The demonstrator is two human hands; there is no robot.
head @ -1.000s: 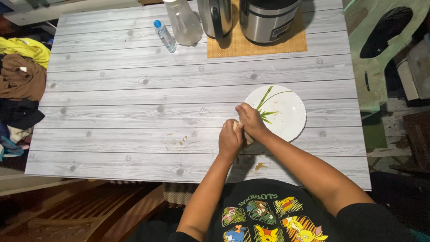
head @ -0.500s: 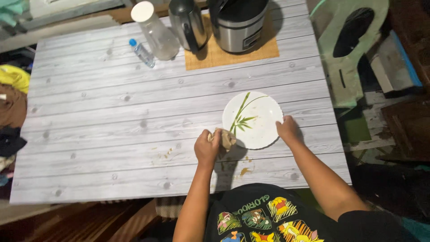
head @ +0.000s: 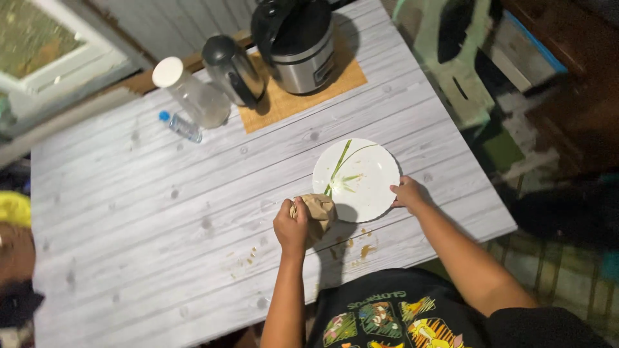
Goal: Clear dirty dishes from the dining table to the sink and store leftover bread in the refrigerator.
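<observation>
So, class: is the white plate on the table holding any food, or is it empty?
Empty: the white plate shows only its green leaf pattern. The right hand grips its rim.

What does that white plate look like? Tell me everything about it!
The white plate is round with a slightly wavy rim and a green grass-like leaf pattern painted from its top edge down to its left side. It looks smooth and glossy, like ceramic or melamine, and holds no food. It lies flat on the grey wood-look table, near the front edge. The right hand grips its right rim, while the brown crumpled paper in the left hand overlaps its lower left edge.
</observation>
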